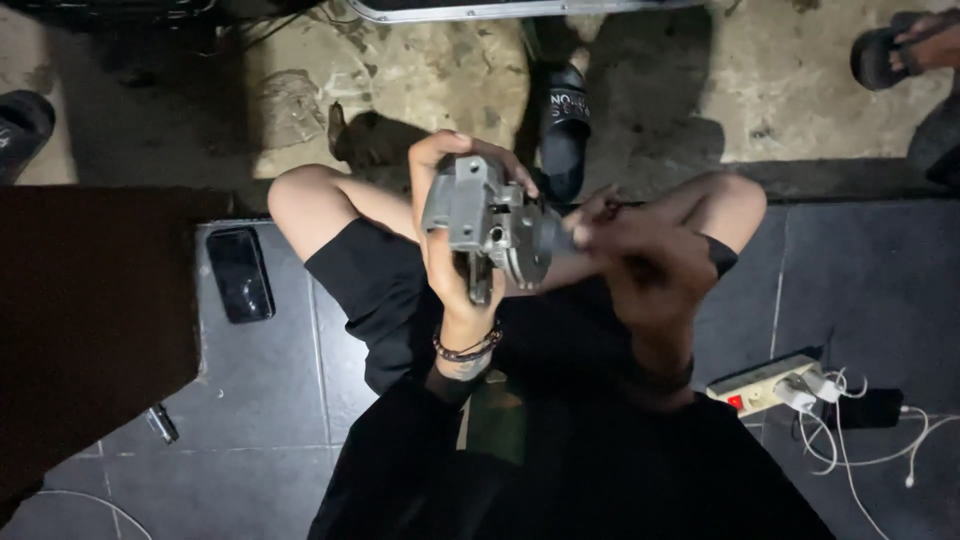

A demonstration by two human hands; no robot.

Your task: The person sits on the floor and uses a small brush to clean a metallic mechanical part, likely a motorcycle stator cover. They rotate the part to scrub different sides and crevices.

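Observation:
A grey metal machine part (490, 225), blocky with a round flanged end, is held up over my lap. My left hand (445, 250) wraps around it from behind and below, fingers curled over its top. My right hand (640, 255) is at the part's right side, fingers pinched close against the round end; whatever small thing it may pinch is too dark to make out. I sit with bare knees apart, in black shorts and a black top. A beaded bracelet (467, 347) circles my left wrist.
A black phone (239, 273) lies on the dark tiled floor at left, beside a dark brown board (90, 320). A power strip (765, 383) with white chargers and cables lies at right. Black sandals (563, 125) rest on the concrete ahead; another person's sandalled foot (900, 48) shows top right.

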